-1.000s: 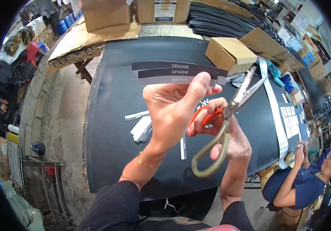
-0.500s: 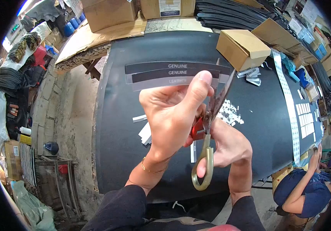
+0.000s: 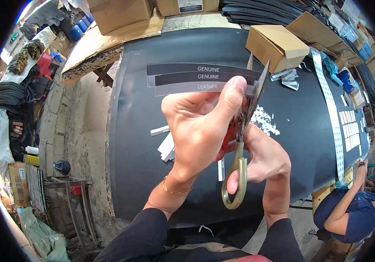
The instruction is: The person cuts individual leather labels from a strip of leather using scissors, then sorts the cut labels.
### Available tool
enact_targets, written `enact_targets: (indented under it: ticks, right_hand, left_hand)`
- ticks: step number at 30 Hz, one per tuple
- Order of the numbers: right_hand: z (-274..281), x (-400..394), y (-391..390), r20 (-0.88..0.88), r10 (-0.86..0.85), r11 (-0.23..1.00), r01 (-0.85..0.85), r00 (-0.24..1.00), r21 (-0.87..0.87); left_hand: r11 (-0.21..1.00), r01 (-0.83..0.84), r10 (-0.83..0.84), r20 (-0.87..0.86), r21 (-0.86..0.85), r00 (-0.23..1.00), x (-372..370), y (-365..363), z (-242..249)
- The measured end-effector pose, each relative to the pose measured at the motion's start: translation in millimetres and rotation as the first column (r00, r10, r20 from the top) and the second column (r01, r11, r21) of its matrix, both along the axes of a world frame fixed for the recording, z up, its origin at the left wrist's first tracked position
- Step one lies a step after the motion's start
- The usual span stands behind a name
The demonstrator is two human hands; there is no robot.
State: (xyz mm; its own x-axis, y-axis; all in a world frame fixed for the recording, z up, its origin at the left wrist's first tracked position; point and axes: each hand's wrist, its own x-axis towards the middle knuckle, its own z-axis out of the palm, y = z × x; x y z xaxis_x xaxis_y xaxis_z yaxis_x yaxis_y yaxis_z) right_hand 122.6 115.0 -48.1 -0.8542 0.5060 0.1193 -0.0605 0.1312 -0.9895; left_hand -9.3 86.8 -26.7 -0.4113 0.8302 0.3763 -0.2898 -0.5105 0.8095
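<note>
My left hand [image 3: 200,126] is closed, thumb pressing on printed label strips [image 3: 183,77] that read "GENUINE" and "LEATHER". The strips overlap, dark with clear edges, and extend leftward from the thumb. My right hand [image 3: 266,155] grips a pair of scissors [image 3: 239,153], its thumb through the brass-coloured loop; the other handle is red and partly hidden behind my left hand. The blades point up and stand slightly apart, with the right end of the strips between or right beside them. Below lie a heap of small white cut pieces [image 3: 263,122] and some white strips [image 3: 167,147].
A black-topped table [image 3: 139,174] lies under my hands. At its far side stands a cardboard box [image 3: 274,46], with a stack of strips [image 3: 287,79] beside it. A long printed ribbon [image 3: 329,105] and rows of white labels [image 3: 349,131] lie right. Another person [image 3: 349,214] sits at the lower right.
Both hands, the strips and the scissors have shifted slightly right and up in view. The scissor blades look a little nearer each other. My grip on both things is unchanged.
</note>
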Motion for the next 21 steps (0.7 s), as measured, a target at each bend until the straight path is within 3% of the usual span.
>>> enact_targets:
  ticks: [21]
  right_hand:
    - [2.3,5.1,7.9,0.156,-0.021,0.997,0.032,0.988,-0.069]
  left_hand:
    - [0.997,0.001,0.003,0.051,-0.082,0.999,3.3,6.3,-4.3]
